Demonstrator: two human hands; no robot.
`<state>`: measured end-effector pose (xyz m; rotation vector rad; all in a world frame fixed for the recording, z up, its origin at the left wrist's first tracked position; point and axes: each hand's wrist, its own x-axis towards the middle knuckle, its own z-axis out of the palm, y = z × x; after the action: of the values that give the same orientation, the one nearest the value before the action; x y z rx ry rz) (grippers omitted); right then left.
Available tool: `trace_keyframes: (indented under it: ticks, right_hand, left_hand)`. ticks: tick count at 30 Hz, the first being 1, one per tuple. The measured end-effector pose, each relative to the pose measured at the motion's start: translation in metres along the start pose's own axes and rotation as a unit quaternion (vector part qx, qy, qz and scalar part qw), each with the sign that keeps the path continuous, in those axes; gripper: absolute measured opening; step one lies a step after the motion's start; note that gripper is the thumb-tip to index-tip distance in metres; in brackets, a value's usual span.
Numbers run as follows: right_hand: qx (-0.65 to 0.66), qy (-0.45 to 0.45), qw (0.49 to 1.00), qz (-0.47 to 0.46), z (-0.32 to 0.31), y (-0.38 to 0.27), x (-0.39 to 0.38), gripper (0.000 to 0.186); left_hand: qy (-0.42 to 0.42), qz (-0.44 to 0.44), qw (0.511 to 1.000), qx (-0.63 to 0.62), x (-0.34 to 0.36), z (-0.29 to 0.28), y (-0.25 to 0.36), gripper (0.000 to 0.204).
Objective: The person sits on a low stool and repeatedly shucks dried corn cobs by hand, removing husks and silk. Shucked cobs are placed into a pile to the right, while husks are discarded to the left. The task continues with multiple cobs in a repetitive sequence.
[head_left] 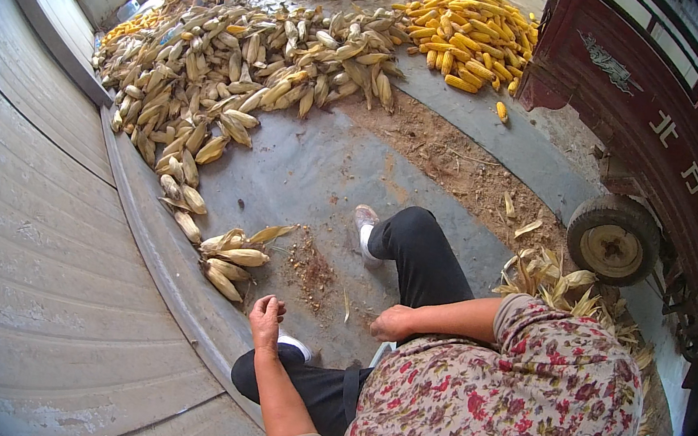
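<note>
My left hand is raised above my left knee, its fingers bent but a little apart, with nothing visible in them. Just beyond it lies a small group of unhusked corn cobs in pale dry husks. My right hand is closed beside my right thigh; whatever it may hold is hidden. Loose kernels and debris are scattered on the grey sheet between the cobs and my right foot. From the small group, more husked-over cobs lead along the wall to a large heap of unhusked corn.
A metal wall runs close along my left. Bare yellow cobs form a pile at the far right. A dark red cart with a wheel stands on my right, near loose husks. Two people sit beyond the heap.
</note>
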<state>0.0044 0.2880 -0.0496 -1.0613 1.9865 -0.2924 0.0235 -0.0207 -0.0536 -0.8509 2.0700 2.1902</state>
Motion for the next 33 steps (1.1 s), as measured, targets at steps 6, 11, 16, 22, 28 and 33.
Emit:
trace_keyframes:
  ticks: [6, 11, 16, 22, 28, 33]
  right_hand:
    - [0.006, 0.009, 1.000, -0.012, 0.004, 0.002, 0.001, 0.028]
    - [0.014, 0.002, 1.000, -0.014, 0.009, 0.003, 0.005, 0.028]
    - [-0.003, -0.017, 1.000, -0.011, 0.005, -0.005, 0.004, 0.027]
    - [-0.001, -0.019, 1.000, -0.018, 0.005, -0.007, 0.002, 0.028]
    - [-0.017, -0.039, 0.999, -0.001, 0.009, -0.007, 0.005, 0.030]
    - [-0.011, -0.042, 0.999, -0.002, 0.008, -0.008, 0.003, 0.031]
  left_hand:
    - [-0.001, 0.002, 1.000, 0.007, -0.001, 0.000, 0.001, 0.021]
    - [-0.001, 0.005, 1.000, 0.009, -0.001, 0.001, 0.001, 0.021]
    - [-0.001, 0.008, 1.000, 0.007, -0.001, 0.001, 0.001, 0.022]
    - [0.000, 0.006, 1.000, 0.012, -0.003, 0.002, 0.003, 0.022]
    - [-0.006, 0.014, 1.000, 0.013, -0.002, 0.002, 0.002, 0.022]
    - [-0.007, 0.013, 1.000, 0.007, -0.001, 0.002, -0.002, 0.022]
